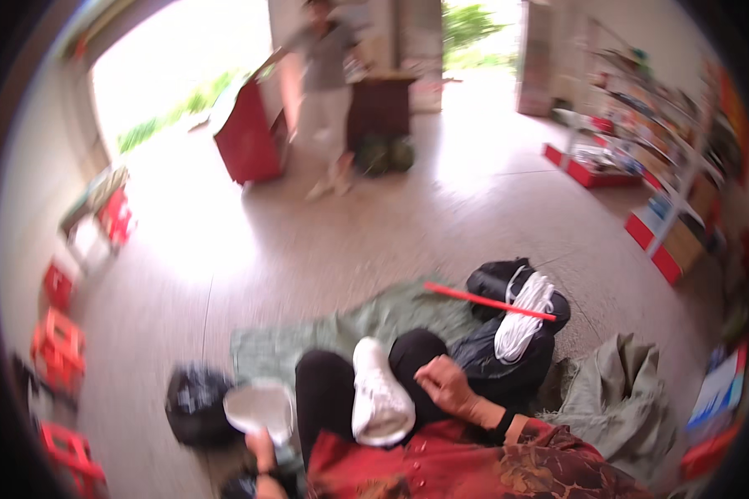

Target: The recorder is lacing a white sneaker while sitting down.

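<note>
Resting between thighs (324,387), white shoe (379,395), left hand (262,451) near white bowl (258,409), right hand (449,387) curled, grips unclear

Right hand (448,386) loosely curled over the black-trousered thigh; left hand (262,453) at the edge of a white rounded dish-like object (260,411), grip unclear. White shoe (378,395) between the thighs. Thin straight red stick (483,301) across a white rope coil (522,328), atop black plastic bags (508,374). Blurred co-worker (323,75) standing beyond, near a red wooden-looking cabinet (250,137).
</note>
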Demonstrator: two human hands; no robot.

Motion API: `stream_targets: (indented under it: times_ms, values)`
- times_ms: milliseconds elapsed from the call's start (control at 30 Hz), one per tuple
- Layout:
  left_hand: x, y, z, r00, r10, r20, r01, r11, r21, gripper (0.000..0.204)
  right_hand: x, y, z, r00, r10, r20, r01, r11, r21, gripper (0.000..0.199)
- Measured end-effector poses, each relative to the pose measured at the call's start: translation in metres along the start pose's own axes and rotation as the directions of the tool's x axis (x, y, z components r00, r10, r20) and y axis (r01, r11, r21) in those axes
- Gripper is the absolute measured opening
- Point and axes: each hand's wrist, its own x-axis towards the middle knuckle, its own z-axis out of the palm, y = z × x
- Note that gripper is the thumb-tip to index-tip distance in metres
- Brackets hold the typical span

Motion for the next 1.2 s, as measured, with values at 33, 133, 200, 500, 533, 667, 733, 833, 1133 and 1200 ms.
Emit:
stream_targets:
  times_ms: [33,133,200,500,533,667,733,833,1133,1200]
  values:
    - [-0.002,0.005,0.01,0.995,0.102,-0.01,-0.098,0.915,-0.391,0.036,-0.003,0.005,0.002,0.999,-0.025,-0.022,0.025,1.0,0.002,0.011]
    - [-0.005,0.022,0.019,0.998,0.056,0.029,-0.018,0.705,-0.709,0.038,-0.008,0.0,-0.007,0.999,0.029,-0.042,-0.028,0.999,0.03,0.011]
    - [0.001,0.037,0.001,0.992,0.117,0.039,-0.053,0.687,-0.725,0.038,-0.013,0.002,-0.015,0.997,0.04,-0.072,-0.039,0.999,0.011,0.011]
    - [-0.057,0.207,-0.114,0.946,0.324,0.031,-0.167,0.565,-0.808,0.027,-0.008,-0.03,-0.012,0.982,0.134,0.13,-0.156,0.972,0.177,0.013]
    - [-0.064,0.215,-0.124,0.946,0.322,0.022,-0.173,0.565,-0.807,0.027,-0.004,-0.046,-0.01,0.957,0.158,0.242,-0.226,0.931,0.286,0.015]
    - [-0.086,0.259,-0.147,0.458,0.882,-0.115,-0.889,0.454,-0.057,0.026,0.013,-0.088,0.033,0.791,-0.377,0.482,0.12,0.868,0.482,0.032]
    - [-0.123,0.311,-0.144,0.845,0.509,0.162,-0.407,0.809,-0.424,0.033,0.012,-0.088,0.067,0.751,-0.519,0.408,0.216,0.777,0.592,0.042]
    - [-0.149,0.355,-0.131,0.721,0.584,0.373,-0.608,0.791,-0.065,0.043,-0.014,-0.054,0.161,0.736,-0.462,0.494,-0.221,0.526,0.821,0.043]
    - [-0.04,0.188,-0.061,0.271,0.937,0.22,-0.918,0.32,-0.233,0.023,-0.001,-0.087,0.073,0.684,-0.279,0.674,-0.637,0.222,0.738,0.04]
    - [-0.043,0.173,-0.067,0.264,0.918,0.297,-0.875,0.357,-0.327,0.023,-0.001,-0.091,0.063,0.73,-0.244,0.639,-0.622,0.152,0.768,0.042]
